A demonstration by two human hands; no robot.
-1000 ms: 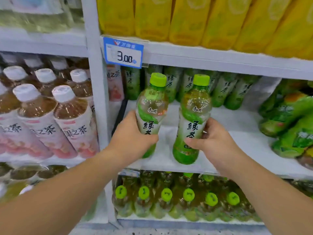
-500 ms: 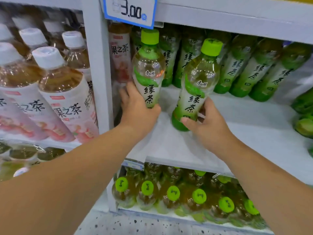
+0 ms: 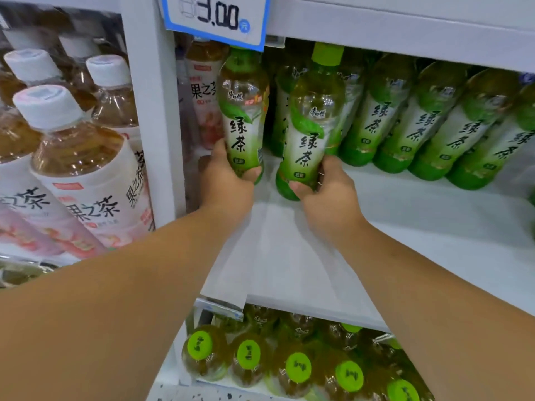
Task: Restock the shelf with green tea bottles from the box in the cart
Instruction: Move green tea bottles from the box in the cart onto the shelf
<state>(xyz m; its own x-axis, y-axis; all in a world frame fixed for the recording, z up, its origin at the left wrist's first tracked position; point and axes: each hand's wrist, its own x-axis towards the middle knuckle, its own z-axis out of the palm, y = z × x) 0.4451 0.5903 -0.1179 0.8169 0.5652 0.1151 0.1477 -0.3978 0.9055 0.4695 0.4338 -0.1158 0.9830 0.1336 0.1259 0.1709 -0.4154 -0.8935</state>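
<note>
**Two green tea bottles being held at the left end of the shelf**

A left bottle [image 3: 244,117] is being gripped low on its body by the left hand [image 3: 228,183]. The thumb is being pressed across the front of the label's lower edge, and the other fingers are being curled round the back, out of sight. This bottle is being held nearly upright, just beside the white post [image 3: 153,111], with its cap hidden behind the price tag [image 3: 217,18] marked 3.00. Its base is being covered by the hand, so contact with the shelf [image 3: 405,227] cannot be told.

A right bottle [image 3: 309,131] is being gripped near its base by the right hand [image 3: 327,195], the thumb being laid on the front and the fingers being wrapped round the right side. It is being held tilted, cap leaning to the right. Its green base is being kept at the shelf surface; whether it is resting there cannot be told. The two bottles are being held close together but apart.

A back row [image 3: 419,125] of like bottles is being displayed behind and to the right, deep on the same shelf. White-capped bottles [image 3: 84,175] of brown tea are being displayed left of the post. Lower bottles [image 3: 298,367] with green caps are being displayed on the level beneath.
</note>
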